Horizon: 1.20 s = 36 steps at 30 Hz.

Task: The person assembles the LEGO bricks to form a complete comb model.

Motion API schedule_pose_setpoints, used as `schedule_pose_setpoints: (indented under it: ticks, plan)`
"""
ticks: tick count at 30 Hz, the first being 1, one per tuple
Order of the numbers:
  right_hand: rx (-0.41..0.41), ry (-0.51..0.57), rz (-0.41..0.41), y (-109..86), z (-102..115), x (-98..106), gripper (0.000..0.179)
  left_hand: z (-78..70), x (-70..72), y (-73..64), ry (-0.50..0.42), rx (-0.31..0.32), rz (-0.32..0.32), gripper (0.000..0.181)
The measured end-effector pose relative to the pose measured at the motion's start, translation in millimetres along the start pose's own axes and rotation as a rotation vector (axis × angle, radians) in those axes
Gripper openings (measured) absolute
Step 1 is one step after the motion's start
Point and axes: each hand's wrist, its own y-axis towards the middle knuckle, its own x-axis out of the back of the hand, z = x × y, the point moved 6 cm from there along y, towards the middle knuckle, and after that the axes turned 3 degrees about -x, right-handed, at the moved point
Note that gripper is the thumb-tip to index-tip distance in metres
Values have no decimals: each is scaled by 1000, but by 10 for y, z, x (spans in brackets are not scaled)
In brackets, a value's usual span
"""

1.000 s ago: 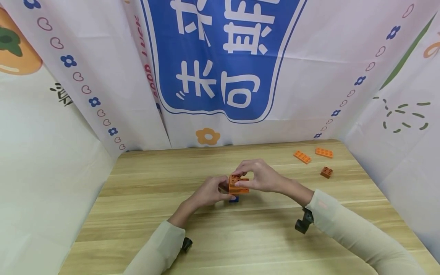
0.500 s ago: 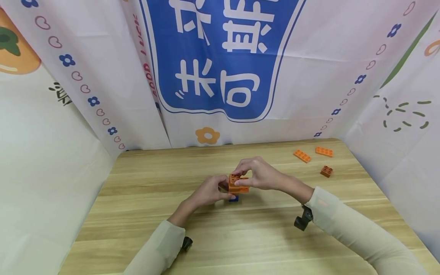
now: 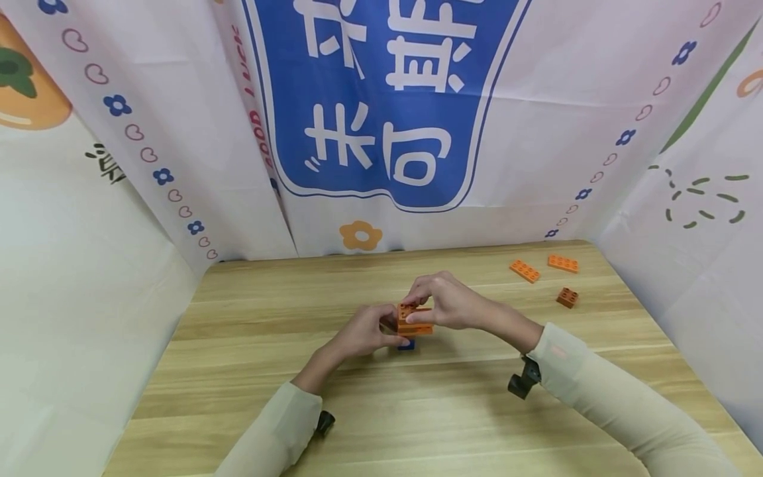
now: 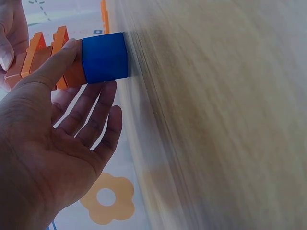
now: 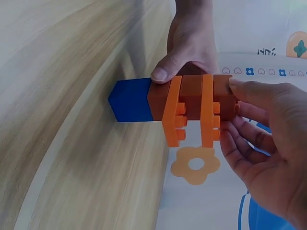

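Holding a brick stack [image 3: 416,328] upright, grasping with both hands.

Pinching low with the left hand [image 3: 360,331]; seeing the blue base brick [image 4: 104,57] almost whole in the left wrist view, mostly covered in the head view; making out overhanging orange plates [image 5: 171,115] with studs in the right wrist view; pinching the top brown brick [image 5: 222,86] with the right hand [image 3: 456,305]. Working mid-surface on a pale wooden table [image 3: 268,298]; facing white printed cloth [image 3: 197,132] with a blue panel [image 3: 369,91]; having loose orange plates [image 3: 524,270] and a loose brown brick [image 3: 567,297] far right.

Head view bright, soft shadows on table [image 3: 417,391]; wrist views dimmer.
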Motion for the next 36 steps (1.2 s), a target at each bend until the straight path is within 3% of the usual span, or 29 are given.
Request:
schedule_pose_setpoints:
  ticks: [13,30,36]
  plan:
    - [-13,-6,5,13,25,-23,24,6,6,12,8,5,2,24]
    - [-70,74,8,11,-62,-49,23,11,11,-8,17,4,0,22]
    - [-63,60,-3,-6,-98,-28,32,-3,12,-11,19,1,0,23]
